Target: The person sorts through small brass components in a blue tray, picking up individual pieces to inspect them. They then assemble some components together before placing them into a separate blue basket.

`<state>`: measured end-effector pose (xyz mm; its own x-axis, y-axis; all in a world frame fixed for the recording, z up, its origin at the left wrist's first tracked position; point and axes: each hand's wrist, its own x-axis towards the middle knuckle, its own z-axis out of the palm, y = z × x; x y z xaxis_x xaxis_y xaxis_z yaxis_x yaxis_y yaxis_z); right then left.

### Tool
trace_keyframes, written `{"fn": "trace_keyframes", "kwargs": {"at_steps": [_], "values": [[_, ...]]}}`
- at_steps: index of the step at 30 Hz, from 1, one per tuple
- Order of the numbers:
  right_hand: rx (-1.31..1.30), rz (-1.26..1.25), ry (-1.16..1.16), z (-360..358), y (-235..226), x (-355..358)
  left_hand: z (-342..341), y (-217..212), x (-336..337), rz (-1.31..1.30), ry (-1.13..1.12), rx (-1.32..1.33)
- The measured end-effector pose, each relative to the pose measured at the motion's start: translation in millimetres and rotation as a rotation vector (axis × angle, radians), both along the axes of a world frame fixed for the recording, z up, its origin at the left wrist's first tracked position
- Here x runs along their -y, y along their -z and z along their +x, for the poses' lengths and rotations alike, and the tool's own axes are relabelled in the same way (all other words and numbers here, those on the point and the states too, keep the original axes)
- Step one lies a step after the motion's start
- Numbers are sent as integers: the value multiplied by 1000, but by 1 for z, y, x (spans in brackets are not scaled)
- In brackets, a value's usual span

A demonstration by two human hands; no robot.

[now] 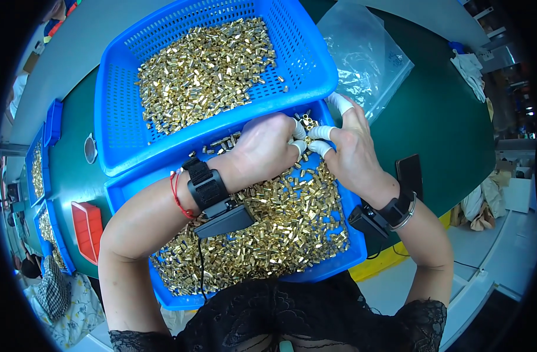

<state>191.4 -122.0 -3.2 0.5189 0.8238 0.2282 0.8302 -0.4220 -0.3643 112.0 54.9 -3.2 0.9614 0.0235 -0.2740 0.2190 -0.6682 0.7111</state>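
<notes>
My left hand point(267, 146) and my right hand point(353, 149) meet over the far right part of a lower blue tray point(356, 249). White finger covers sit on the thumbs and several fingertips. Both hands are pinched closed around a small brass piece point(307, 140); the fingertips hide most of it. Just beyond them, a few ring-like brass pieces point(307, 121) stand in the tray's corner. Many loose small brass pieces point(280, 229) spread below my wrists. A dark device is strapped to each wrist.
A perforated blue basket point(119, 111) of brass pieces rests at the lower tray's far edge. A clear plastic bag point(368, 58) and a dark phone point(409, 171) lie on the green table point(438, 117). At left are a red bin point(87, 232) and more blue trays point(58, 258).
</notes>
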Motion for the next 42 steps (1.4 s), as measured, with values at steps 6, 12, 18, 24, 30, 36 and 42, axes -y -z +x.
{"fn": "trace_keyframes", "kwargs": {"at_steps": [6,12,18,24,30,36,42], "values": [[113,-10,-57,-16,-26,8,-27,-21,2,69,71,187],[298,231,-145,-10,-81,-25,-38,-78,-15,26,-86,627],[282,395,-104,10,-89,-58,-28,-108,-37,263,-314,659],[-165,94,-43,-12,-63,-13,-56,-57,-18,241,53,437],[-40,-47,-102,-16,-23,-8,-46,-11,-14,314,54,327],[62,-91,-159,-17,-14,-25,-43,4,-9,276,29,315],[84,-100,-174,-19,-9,-30,-42,6,-9,238,22,356]]}}
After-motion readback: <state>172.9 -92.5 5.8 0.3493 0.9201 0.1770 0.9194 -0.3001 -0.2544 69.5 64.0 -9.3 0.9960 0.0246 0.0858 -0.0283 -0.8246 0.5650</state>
